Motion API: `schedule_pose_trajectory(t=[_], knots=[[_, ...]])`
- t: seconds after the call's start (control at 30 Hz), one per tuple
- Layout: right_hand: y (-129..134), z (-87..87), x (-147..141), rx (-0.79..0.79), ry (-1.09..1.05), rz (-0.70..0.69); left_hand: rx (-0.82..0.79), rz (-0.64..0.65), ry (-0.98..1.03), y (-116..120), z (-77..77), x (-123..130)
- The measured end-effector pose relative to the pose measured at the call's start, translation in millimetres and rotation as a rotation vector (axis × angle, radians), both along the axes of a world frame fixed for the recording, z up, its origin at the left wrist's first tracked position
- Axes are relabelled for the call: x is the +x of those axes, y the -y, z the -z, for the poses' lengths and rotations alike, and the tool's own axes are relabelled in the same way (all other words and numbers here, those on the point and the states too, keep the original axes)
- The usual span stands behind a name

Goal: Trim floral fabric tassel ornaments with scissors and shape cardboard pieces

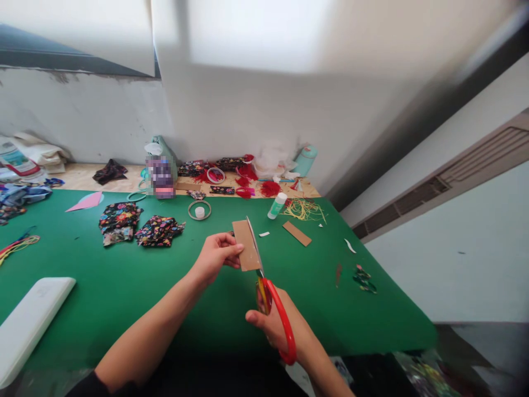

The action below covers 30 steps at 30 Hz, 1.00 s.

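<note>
My left hand (217,256) pinches a small rectangle of brown cardboard (245,242) by its left edge, thumb on top, above the green table. In my right hand (276,320) are scissors (285,317) with large red handles. Their blades point away from me and lie along the right edge of the cardboard. A second cardboard strip (296,234) lies on the table to the right, near a glue stick (277,205) and a small white scrap (264,234).
Folded floral cloths (159,231), a ring with a white cap (200,212) and a white case (35,325) are on the left. Yellow strands (305,210) lie behind the glue stick. Red threads, a teal bottle (306,160) and a pixelated item stand along the wall.
</note>
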State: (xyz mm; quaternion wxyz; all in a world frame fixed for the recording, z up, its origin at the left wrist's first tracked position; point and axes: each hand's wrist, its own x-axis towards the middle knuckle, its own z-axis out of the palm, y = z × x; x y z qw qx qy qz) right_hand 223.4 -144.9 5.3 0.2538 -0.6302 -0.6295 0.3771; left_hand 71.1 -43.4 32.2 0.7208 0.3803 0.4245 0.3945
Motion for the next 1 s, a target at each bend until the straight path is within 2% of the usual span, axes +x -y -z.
schedule_pose_trajectory(t=[0.17,0.33,0.47,0.63,0.77,0.9,1.0], knots=[[-2,-7.5,-4,-0.050,0.140,0.085,0.003,0.021,-0.021,0,3.1,0],[-6,2.1,-3,-0.047,-0.007,0.102,0.051,0.009,-0.050,-3,7.8,3],[-3,17.9,1,-0.089,-0.317,0.128,0.213,0.006,-0.193,-12,12.8,-1],[3,23.3,4,-0.065,-0.653,0.062,0.610,0.016,-0.613,-16,10.3,-10],[8,22.8,10,-0.068,-0.615,0.011,0.777,0.117,-0.794,-12,3.8,-13],[14,22.0,15,-0.091,-0.522,0.010,0.889,0.027,-0.931,-12,4.8,-15],[15,20.9,14,-0.113,-0.528,-0.002,0.932,-0.032,-1.048,-15,9.0,-17]])
